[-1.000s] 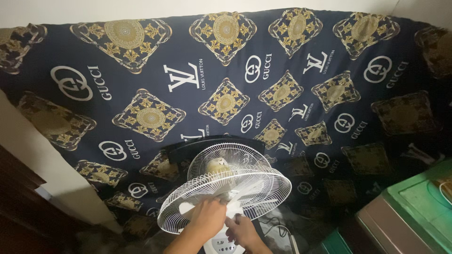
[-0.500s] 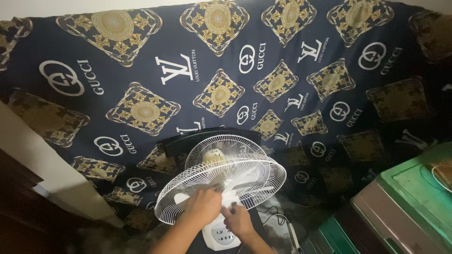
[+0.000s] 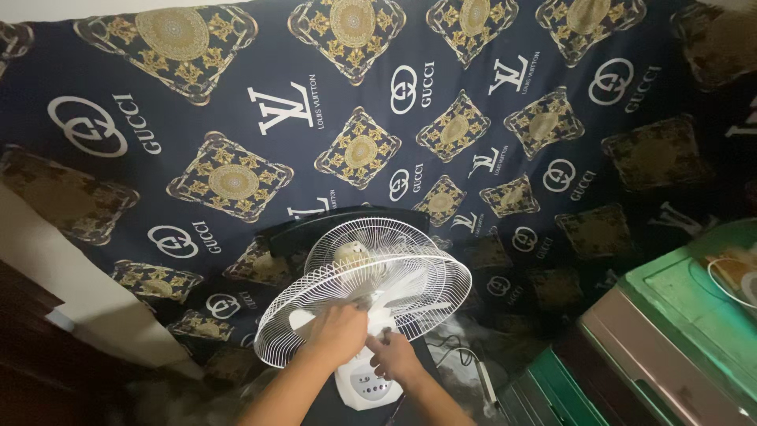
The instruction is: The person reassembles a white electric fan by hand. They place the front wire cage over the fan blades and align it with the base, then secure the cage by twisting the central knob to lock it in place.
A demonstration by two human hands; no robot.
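Head view looks down on a white fan (image 3: 371, 292) standing before the dark patterned cloth (image 3: 236, 95). Left hand (image 3: 337, 333) grips the front grille's lower rim; right hand (image 3: 394, 356), fingers curled, pinches something hidden beneath it — forearms cut off below. Green bin (image 3: 694, 315) sits right of the fan.
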